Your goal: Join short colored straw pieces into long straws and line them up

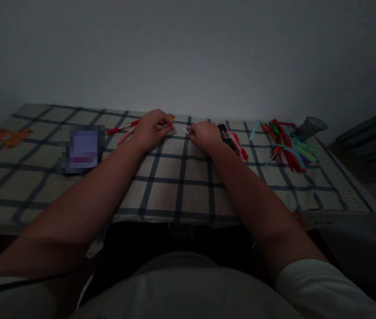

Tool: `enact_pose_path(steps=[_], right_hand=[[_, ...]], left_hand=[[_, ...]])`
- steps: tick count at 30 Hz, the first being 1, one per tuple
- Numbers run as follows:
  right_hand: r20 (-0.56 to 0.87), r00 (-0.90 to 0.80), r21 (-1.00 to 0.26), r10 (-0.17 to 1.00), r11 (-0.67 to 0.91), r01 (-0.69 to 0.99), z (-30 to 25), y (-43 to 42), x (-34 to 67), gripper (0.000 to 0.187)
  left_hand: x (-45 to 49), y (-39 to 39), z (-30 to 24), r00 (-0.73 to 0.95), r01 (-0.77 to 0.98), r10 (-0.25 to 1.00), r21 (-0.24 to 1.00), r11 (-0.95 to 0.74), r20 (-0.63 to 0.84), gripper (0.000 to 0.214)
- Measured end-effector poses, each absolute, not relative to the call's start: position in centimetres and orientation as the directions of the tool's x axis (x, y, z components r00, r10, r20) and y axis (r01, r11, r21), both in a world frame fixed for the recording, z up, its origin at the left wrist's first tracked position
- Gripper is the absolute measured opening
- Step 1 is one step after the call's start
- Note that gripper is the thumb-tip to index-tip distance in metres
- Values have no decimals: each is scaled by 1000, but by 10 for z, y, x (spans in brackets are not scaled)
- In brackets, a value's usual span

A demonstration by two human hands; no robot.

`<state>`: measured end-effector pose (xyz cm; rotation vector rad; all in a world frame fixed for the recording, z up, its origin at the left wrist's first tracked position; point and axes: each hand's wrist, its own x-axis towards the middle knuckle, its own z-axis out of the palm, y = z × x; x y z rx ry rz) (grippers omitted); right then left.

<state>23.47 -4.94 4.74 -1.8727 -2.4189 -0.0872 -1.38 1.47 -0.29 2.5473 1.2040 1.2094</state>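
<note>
My left hand point(153, 128) is raised over the far part of the cloth, thumb and fingers closed in a pinch. A small red spot shows at its fingertips, too small to name. Just behind those fingertips is a small orange piece point(171, 118). My right hand point(206, 135) has its fingers closed around a thin white pointed stick point(185, 130), whose tip points toward the left hand. Beside the left wrist lie a red pen-like stick point(115, 130) and a pink one point(125, 135). Black, pink and red items point(236, 141) lie to the right of my right hand, partly covered by it.
A checked cloth point(168, 186) covers the table against a plain wall. At the left are an orange cut-out shape point(6, 137) and a blurred phone-like device point(83, 148). Colourful strips point(286, 148) lie at the right beside a tipped clear cup point(311, 127).
</note>
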Motion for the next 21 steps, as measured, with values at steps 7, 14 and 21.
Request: enact_pose_path(steps=[7, 14, 21], right_hand=[[106, -253, -10, 962, 255, 967, 47, -51, 235, 39], [115, -255, -8, 960, 258, 966, 47, -50, 235, 39], [113, -240, -11, 964, 243, 970, 46, -49, 235, 38]], left_hand=[[-14, 15, -5, 365, 615, 684, 388, -686, 632, 13], [-14, 15, -4, 381, 639, 692, 366, -677, 613, 11], [-16, 18, -7, 379, 635, 678, 356, -686, 630, 11]])
